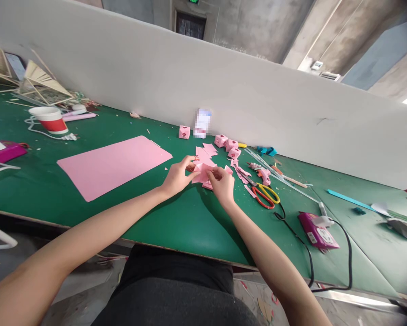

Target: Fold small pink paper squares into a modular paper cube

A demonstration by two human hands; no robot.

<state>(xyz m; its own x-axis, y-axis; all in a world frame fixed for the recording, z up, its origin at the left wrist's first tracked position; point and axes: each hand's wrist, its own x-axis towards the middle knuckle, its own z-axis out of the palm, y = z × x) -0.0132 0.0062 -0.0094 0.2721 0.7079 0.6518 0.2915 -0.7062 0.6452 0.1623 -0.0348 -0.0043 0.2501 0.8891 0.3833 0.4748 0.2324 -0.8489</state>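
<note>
Between both hands is a small piece of folded pink paper (202,172), held just above the green table. My left hand (179,175) pinches its left side, with the fingertips partly behind the paper. My right hand (222,183) grips the right side between thumb and fingers. Loose pink paper pieces (205,153) lie right behind the hands, and narrow pink scraps (240,174) are scattered to the right. Farther back sit several folded pink paper boxes (220,141) with dark diamond openings; another pink box (184,132) stands apart on the left.
Left lies a large pink sheet (115,166). Scissors (265,194), a pink glue gun (261,173) and clear glue sticks (281,175) are at right. A purple power socket (318,231) trails a black cable. A paper cup (49,120) stands far left; a grey partition (138,72) runs behind.
</note>
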